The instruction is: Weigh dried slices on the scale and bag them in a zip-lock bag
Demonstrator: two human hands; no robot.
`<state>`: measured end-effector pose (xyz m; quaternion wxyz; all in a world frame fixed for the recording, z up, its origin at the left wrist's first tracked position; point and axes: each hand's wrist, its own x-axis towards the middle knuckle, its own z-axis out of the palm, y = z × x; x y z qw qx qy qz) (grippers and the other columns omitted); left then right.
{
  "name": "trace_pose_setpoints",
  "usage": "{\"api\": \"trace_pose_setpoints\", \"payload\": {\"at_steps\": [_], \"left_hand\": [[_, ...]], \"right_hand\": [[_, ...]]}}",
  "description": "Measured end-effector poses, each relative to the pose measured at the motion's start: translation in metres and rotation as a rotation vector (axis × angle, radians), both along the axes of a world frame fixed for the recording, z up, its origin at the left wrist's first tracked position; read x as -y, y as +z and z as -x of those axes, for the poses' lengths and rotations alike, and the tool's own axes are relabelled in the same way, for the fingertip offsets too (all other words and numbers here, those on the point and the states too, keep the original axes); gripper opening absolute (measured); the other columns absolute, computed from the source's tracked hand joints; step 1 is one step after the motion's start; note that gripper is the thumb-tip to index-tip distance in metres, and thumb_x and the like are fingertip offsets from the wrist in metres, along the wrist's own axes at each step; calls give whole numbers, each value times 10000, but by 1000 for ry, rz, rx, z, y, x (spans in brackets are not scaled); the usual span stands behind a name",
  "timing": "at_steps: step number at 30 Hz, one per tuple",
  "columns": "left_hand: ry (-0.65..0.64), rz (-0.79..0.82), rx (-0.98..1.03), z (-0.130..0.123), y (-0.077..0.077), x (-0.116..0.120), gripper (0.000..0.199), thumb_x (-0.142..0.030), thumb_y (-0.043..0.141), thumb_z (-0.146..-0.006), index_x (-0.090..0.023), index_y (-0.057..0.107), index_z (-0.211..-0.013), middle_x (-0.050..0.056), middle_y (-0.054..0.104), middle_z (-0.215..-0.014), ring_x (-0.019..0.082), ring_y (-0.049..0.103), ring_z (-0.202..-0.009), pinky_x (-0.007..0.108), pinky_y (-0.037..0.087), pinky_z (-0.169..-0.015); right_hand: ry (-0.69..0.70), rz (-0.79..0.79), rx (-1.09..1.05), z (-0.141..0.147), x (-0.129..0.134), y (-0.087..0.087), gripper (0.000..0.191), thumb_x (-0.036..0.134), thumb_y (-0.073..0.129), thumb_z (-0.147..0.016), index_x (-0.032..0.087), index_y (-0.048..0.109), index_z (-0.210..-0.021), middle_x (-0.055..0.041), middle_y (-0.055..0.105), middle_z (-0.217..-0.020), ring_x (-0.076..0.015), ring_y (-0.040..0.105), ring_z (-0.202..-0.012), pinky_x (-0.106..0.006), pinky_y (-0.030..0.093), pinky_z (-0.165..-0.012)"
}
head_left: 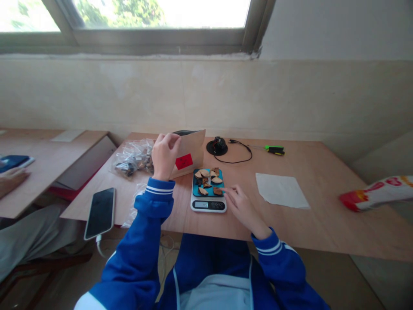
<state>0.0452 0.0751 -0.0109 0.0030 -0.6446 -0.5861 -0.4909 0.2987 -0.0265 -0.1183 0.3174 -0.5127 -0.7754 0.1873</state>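
My left hand [165, 156] pinches the top edge of a kraft paper bag [190, 151], which stands tilted on the wooden table [290, 228] and carries a red label [183, 161]. In front of the bag sits a white digital kitchen scale [208, 205] with a teal tray [221, 175] on it. Several dried brown slices [205, 181] lie in the tray. My right hand [242, 207] reaches in from the right, its fingertips at the tray's near corner, with nothing visible in them.
A clear plastic bag of dark pieces [132, 158] lies left of the paper bag, beside a phone [100, 213]. A black corded device [217, 146], a green-handled screwdriver [274, 150] and white paper [281, 190] lie to the right. Another person's hand [11, 181] rests on the neighbouring table.
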Motion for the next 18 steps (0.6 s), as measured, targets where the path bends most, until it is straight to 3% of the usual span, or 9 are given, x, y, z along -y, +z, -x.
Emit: {"api": "trace_pose_setpoints", "payload": {"at_steps": [4,10,18], "left_hand": [[-14,3,26,1,-1,2,193,-294,554,-847,-194,685,-948,33,574,-891,138,553,-718,271,471,-722],[-15,-42,46,1,-4,5,240,-231,533,-853,-190,641,-1062,48,550,-1018,130,571,-745,283,497,-763],[-11,-72,63,5,-5,15,213,-236,525,-881,-175,633,-1055,55,523,-1074,80,542,-663,261,505,-734]], "right_hand": [[4,2,-39,0,8,3,293,257,383,-963,220,624,-1124,-90,525,-997,-220,599,-959,-398,507,-885],[8,31,-61,0,18,-8,265,231,401,-952,205,639,-1068,-100,516,-1041,-221,585,-1009,-411,496,-930],[15,33,-69,-3,21,-13,274,225,388,-955,194,644,-1048,-103,515,-1031,-224,585,-1021,-429,495,-942]]}}
